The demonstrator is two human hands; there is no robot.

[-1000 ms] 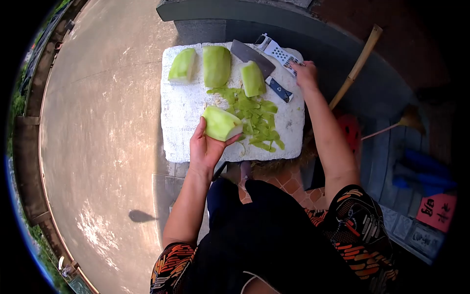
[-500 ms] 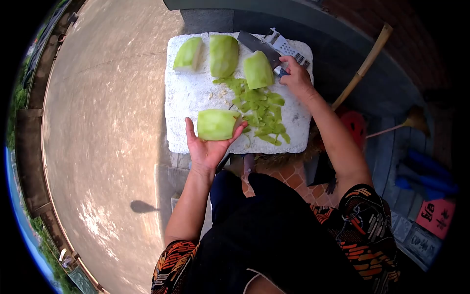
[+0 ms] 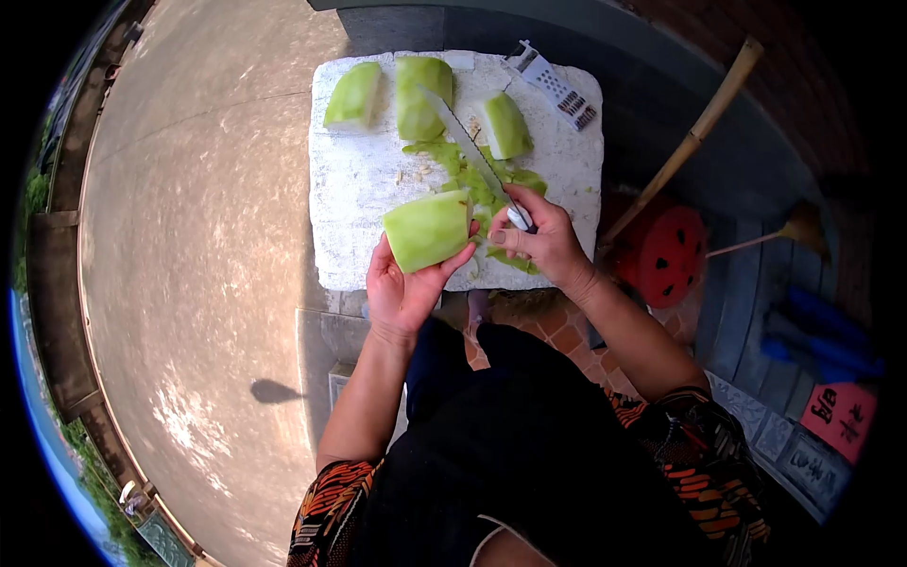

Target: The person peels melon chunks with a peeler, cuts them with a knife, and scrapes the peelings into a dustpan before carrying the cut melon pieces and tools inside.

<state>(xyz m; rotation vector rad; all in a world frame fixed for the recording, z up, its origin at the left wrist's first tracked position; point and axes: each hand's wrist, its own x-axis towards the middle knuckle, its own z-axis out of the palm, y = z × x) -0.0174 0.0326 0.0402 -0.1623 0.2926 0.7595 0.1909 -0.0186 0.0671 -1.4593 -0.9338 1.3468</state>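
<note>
My left hand (image 3: 406,291) cups a peeled pale-green fruit chunk (image 3: 427,231) from below, above the near part of a white slab (image 3: 345,208). My right hand (image 3: 543,238) grips a knife (image 3: 472,151) by its pale handle, the blade pointing up and left beyond the chunk, apart from it. Three more peeled chunks stand along the far side: a left one (image 3: 353,94), a middle one (image 3: 416,113) partly behind the blade, and a right one (image 3: 508,127). Green peelings (image 3: 458,170) lie under and beside the knife.
A metal grater (image 3: 557,90) lies at the slab's far right corner. Right of the slab are a bamboo pole (image 3: 699,132) and a red stool with holes (image 3: 666,255). Sunlit concrete (image 3: 189,236) stretches to the left.
My right hand has lifted the knife off the slab beside the grater and brought it nearer, to the right of the held chunk. My left hand has raised and tilted its chunk slightly.
</note>
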